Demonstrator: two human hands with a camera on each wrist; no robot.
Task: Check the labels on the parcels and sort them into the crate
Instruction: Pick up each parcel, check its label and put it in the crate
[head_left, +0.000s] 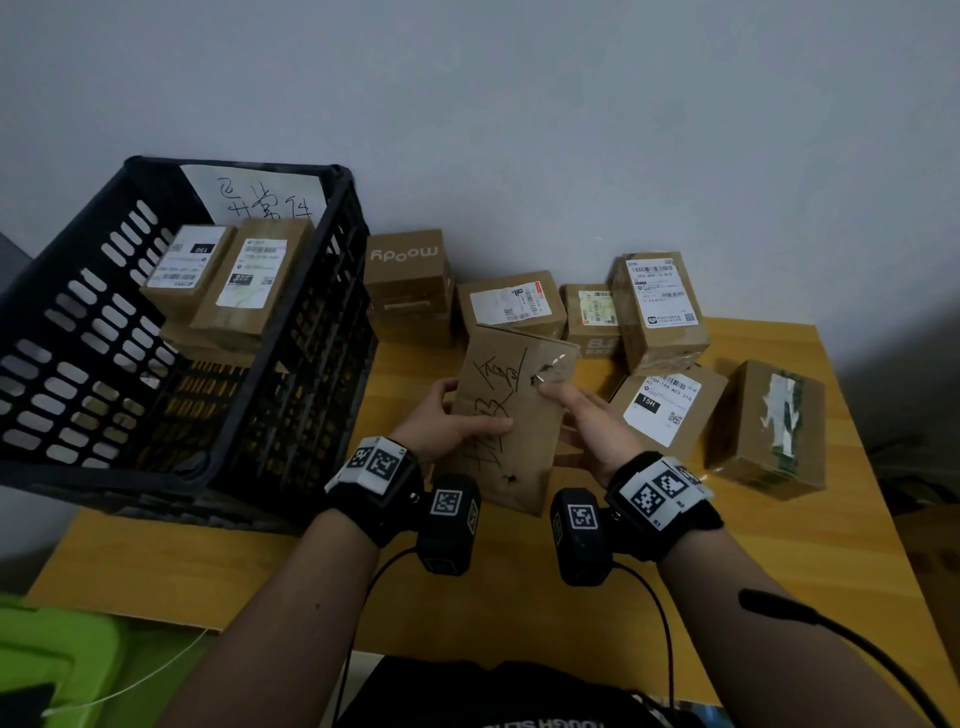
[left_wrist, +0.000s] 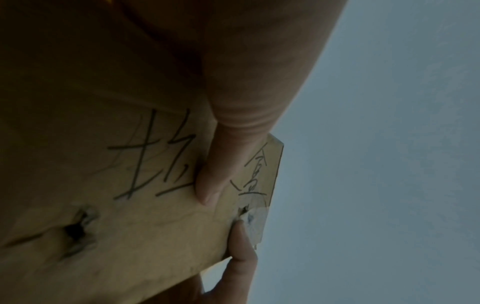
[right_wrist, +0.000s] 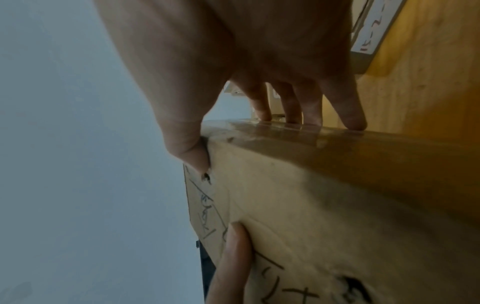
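Both hands hold one brown cardboard parcel tilted up above the wooden table; its upper face carries black handwriting and two small punctures. My left hand grips its left side with the thumb lying across the writing. My right hand grips the right side, thumb on the top face, fingers over the taped side. The black slotted crate stands to the left and holds two labelled parcels. The parcel fills the lower right wrist view.
Several more brown parcels with white labels lie along the wall and on the right of the table, one marked "moody". A handwritten paper sign leans in the crate's back. A green object sits lower left.
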